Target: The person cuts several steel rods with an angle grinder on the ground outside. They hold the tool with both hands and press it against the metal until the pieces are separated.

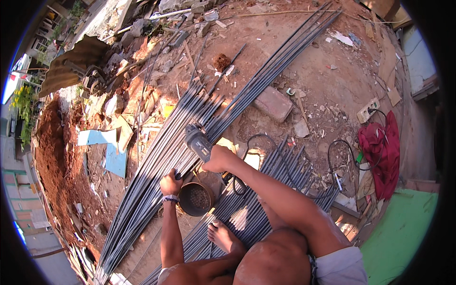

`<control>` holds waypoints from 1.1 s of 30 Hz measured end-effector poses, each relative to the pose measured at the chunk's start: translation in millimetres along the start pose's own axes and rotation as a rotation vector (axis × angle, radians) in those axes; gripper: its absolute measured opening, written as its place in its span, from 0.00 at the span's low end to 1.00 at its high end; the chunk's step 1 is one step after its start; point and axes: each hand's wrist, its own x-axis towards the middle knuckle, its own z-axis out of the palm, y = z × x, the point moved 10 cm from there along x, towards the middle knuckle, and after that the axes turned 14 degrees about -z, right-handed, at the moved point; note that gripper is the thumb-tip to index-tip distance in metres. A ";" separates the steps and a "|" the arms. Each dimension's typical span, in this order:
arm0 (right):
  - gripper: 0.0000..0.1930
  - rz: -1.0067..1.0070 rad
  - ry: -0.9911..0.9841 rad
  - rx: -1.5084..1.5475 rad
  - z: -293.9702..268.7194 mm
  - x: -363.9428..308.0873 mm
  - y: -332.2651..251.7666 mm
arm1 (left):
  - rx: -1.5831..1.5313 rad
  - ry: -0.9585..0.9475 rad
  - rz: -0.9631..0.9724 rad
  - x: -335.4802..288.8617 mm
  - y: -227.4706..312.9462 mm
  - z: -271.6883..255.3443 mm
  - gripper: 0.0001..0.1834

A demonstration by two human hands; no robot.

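My right hand (218, 159) is closed round the body of a dark grey angle grinder (198, 143), whose head lies over a long bundle of steel rods (156, 147). My left hand (170, 183), with a band at its wrist, is closed at the near side of the bundle, apparently gripping a steel rod; a short dark end shows by the thumb. Next to that hand stands a round brown metal can (185, 202) with small pieces in its bottom. The grinder's disc and what it touches cannot be made out.
More steel rods (237, 213) lie under my bare foot (224, 236). A black cable (304, 192) loops right toward a power strip (367, 110) and a dark red cloth (384, 152). Beyond are a reddish block (273, 104), a blue board (115, 160), rubble and a green panel (403, 228).
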 end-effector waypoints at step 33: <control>0.30 0.024 -0.014 0.022 -0.7 -4.5 5.5 | 0.016 -0.042 -0.013 -1.2 1.1 3.0 0.11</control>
